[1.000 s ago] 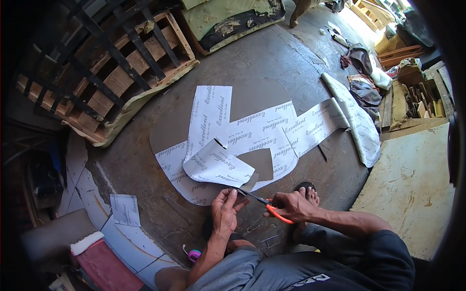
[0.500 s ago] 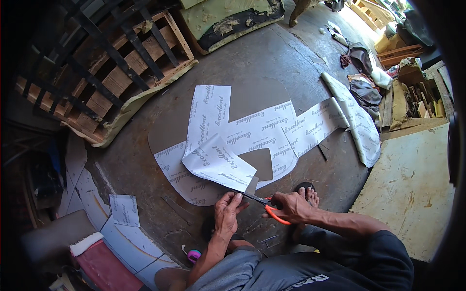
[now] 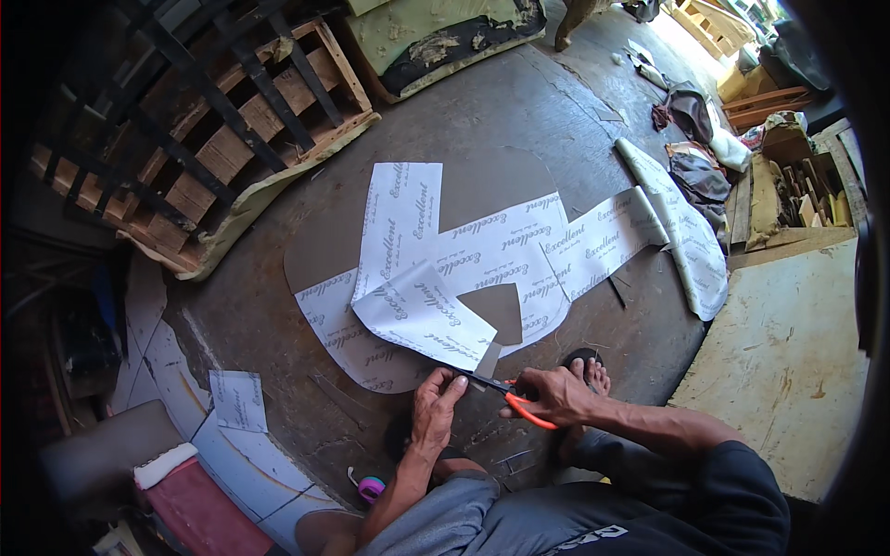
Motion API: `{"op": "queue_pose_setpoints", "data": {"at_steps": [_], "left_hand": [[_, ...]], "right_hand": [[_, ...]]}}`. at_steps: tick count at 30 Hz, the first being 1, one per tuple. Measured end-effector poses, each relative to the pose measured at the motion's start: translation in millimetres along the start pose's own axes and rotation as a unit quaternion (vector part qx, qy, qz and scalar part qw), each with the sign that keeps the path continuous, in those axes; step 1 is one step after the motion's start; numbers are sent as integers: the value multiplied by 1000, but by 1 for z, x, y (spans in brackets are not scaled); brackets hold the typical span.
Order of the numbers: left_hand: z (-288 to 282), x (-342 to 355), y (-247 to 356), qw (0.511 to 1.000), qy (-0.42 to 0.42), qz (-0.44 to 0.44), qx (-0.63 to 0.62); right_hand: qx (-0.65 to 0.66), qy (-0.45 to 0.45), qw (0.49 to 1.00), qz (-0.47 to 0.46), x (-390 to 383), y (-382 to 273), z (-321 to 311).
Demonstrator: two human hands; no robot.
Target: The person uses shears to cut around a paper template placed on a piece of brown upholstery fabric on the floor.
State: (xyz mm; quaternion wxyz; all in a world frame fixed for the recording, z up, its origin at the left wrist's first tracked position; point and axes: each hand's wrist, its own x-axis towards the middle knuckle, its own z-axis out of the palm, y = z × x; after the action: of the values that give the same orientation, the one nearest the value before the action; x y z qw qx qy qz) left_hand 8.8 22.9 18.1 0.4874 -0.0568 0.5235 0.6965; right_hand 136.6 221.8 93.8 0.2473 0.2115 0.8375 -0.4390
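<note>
My left hand (image 3: 436, 412) pinches the lower edge of a curled piece of white printed sheet material (image 3: 426, 315) with a grey reverse, just beside the scissor blades. My right hand (image 3: 556, 397) grips black-bladed scissors with orange handles (image 3: 530, 413), their blades at that edge. The curled piece rests over larger cut pieces of the same printed material (image 3: 482, 246), which lie on a grey-brown shape (image 3: 496, 171) on the floor. A further strip and a long folded piece (image 3: 686, 259) extend to the right. My bare foot in a black sandal (image 3: 589, 371) is just beyond the scissors.
A wooden frame with black webbing (image 3: 213, 157) stands upper left, a torn foam seat (image 3: 445, 46) at the back. Right are scraps, a wood-filled box (image 3: 802, 185) and a pale board (image 3: 769, 361). Lower left are a pink tape measure (image 3: 371, 489) and a red cushion (image 3: 209, 514).
The curled piece's right corner has shifted slightly right and toward me along the scissor blades. Both hands have stayed in nearly the same place, still holding the material and scissors.
</note>
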Motion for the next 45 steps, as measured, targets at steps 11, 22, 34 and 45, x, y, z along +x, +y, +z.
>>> {"op": "queue_pose_setpoints", "data": {"at_steps": [11,22,34,45], "left_hand": [[-6,2,7,1000,10,-12,2],[-11,8,12,998,44,7,45],[-9,5,10,999,33,16,-10],[-10,3,12,999,21,2,26]], "right_hand": [[165,-115,977,78,4,-4,-8],[116,-85,987,69,-1,-8,-2],[126,-103,984,68,1,-10,-4],[90,-89,989,71,5,-14,-3]]}}
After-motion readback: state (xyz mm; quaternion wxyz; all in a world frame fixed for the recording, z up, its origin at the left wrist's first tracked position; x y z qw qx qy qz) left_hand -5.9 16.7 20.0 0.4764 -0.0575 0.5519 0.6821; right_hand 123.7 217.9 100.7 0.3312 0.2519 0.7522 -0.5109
